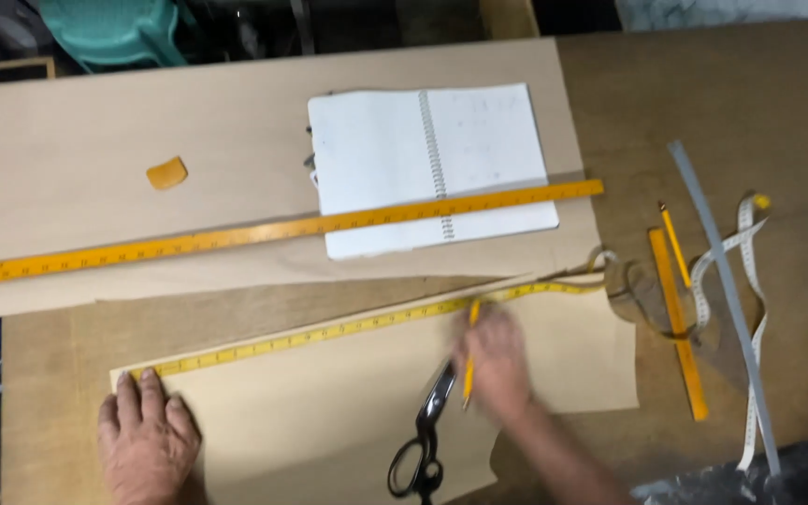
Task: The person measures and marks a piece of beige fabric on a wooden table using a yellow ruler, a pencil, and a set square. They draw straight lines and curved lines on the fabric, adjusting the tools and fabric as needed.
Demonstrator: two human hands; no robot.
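An open spiral notebook (432, 168) is lying on the large brown paper sheet (142, 140) at the far side of the wooden table (703, 103). A long orange ruler (273, 229) is crossing the notebook's lower edge. A small orange chalk piece (167, 173) is sitting alone on the sheet, left of the notebook. To the right, a short orange ruler (677, 323), a spare pencil (674, 245), a grey metal strip (727, 299) and a white tape measure (750, 318) are lying together, the strip crossing the tape. A teal plastic stool (114, 33) is standing beyond the table.

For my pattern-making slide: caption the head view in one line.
Left hand pins a tape measure on tan paper while the right hand marks with a yellow pencil, scissors beside.
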